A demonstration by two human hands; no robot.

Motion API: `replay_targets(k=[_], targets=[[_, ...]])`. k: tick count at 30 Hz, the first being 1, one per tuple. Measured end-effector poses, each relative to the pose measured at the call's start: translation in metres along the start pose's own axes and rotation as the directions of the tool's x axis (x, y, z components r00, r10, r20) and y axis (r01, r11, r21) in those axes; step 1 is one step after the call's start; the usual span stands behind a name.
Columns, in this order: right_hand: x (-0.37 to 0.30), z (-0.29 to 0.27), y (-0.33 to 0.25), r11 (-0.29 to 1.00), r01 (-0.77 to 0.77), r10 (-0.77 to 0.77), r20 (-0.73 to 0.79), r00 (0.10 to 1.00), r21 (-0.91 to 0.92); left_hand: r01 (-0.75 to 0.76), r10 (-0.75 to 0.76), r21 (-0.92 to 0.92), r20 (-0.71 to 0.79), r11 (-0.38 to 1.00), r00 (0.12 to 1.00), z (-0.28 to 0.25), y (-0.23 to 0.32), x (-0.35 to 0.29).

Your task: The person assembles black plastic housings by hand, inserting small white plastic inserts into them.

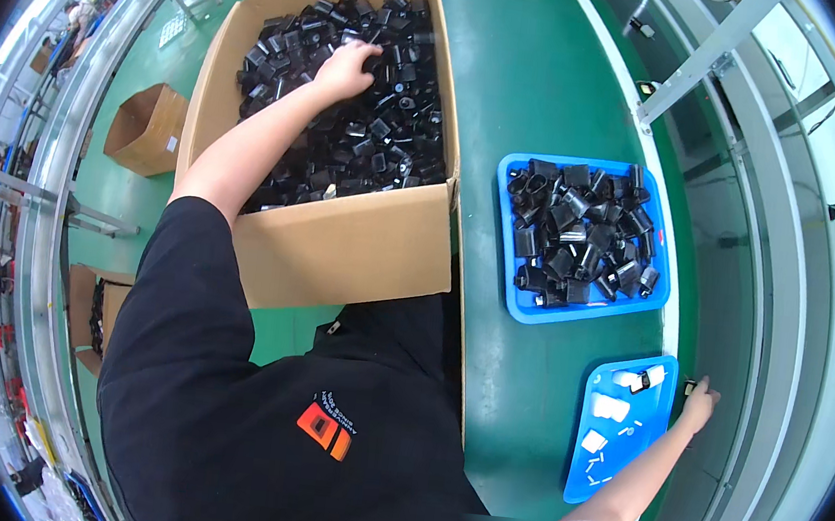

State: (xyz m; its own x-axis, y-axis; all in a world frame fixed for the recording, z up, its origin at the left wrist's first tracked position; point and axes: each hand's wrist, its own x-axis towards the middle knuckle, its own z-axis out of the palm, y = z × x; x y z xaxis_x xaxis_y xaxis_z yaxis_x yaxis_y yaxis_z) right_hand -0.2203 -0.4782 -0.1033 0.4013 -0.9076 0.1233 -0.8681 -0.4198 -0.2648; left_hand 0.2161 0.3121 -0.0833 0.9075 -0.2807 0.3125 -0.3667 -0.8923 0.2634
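Observation:
My left hand (346,73) reaches into a large open cardboard box (344,243) filled with small black plastic housings (389,142). Its fingers curl among the housings, and whatever they grip is hidden. Far to the right, my right hand (699,405) is past the bench edge, beyond a small blue tray (576,467). Its fingers are bent at a small dark and pale piece (690,386), too small to name. White pieces and small slim parts lie in that tray, along with a black and white item (642,382).
A larger blue tray (530,315) heaped with black housings stands on the green bench (500,78). Metal rails and a post (708,62) run along the right. On the floor at left are an open carton (148,134) and another box (81,314).

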Motion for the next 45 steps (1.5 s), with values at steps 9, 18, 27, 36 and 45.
replay_targets(k=[9, 18, 27, 36, 45], targets=[[0.009, 0.012, 0.021, 0.957, 0.13, -0.038, -0.333, 0.942, 0.259, -0.116, 0.09, 0.259, 0.109, 0.959, 0.99, 0.029, -0.013, 0.007], [-0.159, -0.084, -0.131, -0.146, 0.086, -0.038, -0.092, 0.995, 0.986, -0.316, 0.288, -0.132, -0.194, 0.939, 0.938, -0.037, 0.051, -0.009], [-0.237, -0.089, -0.235, -0.388, -0.189, -0.558, -0.067, 0.827, 0.902, -0.719, 0.587, -0.575, -0.446, 0.39, 0.676, -0.097, 0.259, -0.052], [-0.223, -0.12, -0.202, -0.562, -0.068, -0.351, -0.163, 0.922, 0.824, -0.617, 0.767, -0.587, 0.011, 0.524, 0.641, -0.061, 0.324, -0.041], [-0.209, -0.11, -0.186, -0.372, 0.038, -0.148, -0.099, 0.984, 0.928, -0.732, 0.821, -0.397, 0.114, 0.553, 0.559, 0.005, 0.34, -0.006]])
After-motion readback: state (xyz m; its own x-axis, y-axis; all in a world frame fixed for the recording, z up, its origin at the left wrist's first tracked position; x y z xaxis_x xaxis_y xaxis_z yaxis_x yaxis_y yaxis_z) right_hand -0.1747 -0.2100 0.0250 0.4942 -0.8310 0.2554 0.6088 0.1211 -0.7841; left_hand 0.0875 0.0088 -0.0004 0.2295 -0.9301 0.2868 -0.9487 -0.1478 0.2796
